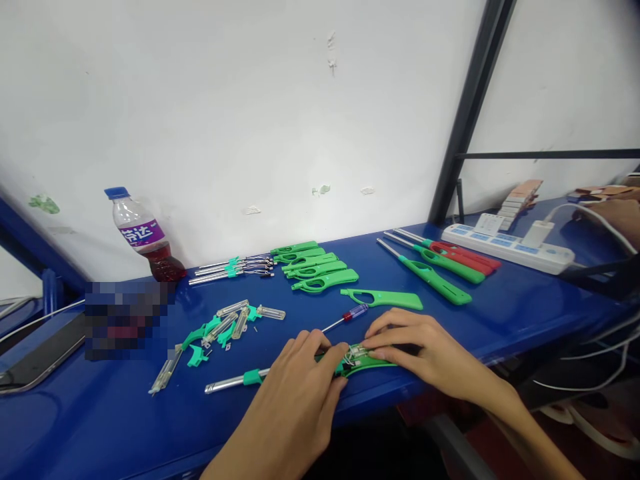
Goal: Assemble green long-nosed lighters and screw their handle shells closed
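Observation:
An opened green lighter (373,364) lies near the front edge of the blue table, its metal tube pointing left. My left hand (300,387) is closed over its middle, fingers pressed on the green body beside some thin wires. My right hand (420,343) holds the handle end, thumb and fingertips at a clear inner part (356,352). Just behind the hands lies a screwdriver (355,313) with a purple and red handle. A loose green shell half (395,299) rests behind it.
Clear and teal parts (220,328) are scattered at left. Metal tubes with wires (233,267) and green shells (320,270) lie behind. Whole lighters (435,280) and a power strip (510,248) are at right. A bottle (150,240) leans on the wall. Another person's hand (613,220) is far right.

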Motion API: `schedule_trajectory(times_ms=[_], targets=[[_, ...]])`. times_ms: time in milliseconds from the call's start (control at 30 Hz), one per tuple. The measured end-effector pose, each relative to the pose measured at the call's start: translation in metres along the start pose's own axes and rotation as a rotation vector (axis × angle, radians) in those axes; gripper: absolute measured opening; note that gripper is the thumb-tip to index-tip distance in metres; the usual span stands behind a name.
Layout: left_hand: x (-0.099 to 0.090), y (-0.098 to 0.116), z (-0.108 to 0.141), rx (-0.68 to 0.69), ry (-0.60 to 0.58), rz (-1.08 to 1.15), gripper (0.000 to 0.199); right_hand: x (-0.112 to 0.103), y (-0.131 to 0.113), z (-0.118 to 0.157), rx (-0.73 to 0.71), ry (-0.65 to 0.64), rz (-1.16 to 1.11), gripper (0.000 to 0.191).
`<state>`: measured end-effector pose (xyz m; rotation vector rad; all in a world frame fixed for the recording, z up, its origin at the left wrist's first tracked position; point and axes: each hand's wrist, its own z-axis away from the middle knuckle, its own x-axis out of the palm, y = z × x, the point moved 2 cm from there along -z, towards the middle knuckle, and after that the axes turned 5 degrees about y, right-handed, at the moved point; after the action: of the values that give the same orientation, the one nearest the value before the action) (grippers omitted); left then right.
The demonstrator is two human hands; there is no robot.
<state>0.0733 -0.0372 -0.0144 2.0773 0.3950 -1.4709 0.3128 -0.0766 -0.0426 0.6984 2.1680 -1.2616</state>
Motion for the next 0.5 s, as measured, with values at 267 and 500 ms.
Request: schedule_trajectory(times_ms=[267,500], targets=[[0.0038,-0.0080,0.0028,-0.034,0.045,-0.053,0.054,0.0000,-0.0005,-0.0012,-0.001,0.006,0.009,0.025],[0.0005,-0.0092,0.0015,-0.056,0.048,-0.119,0.057,0.0000,-0.0007,-0.0004,0.000,0.003,0.013,0.024]])
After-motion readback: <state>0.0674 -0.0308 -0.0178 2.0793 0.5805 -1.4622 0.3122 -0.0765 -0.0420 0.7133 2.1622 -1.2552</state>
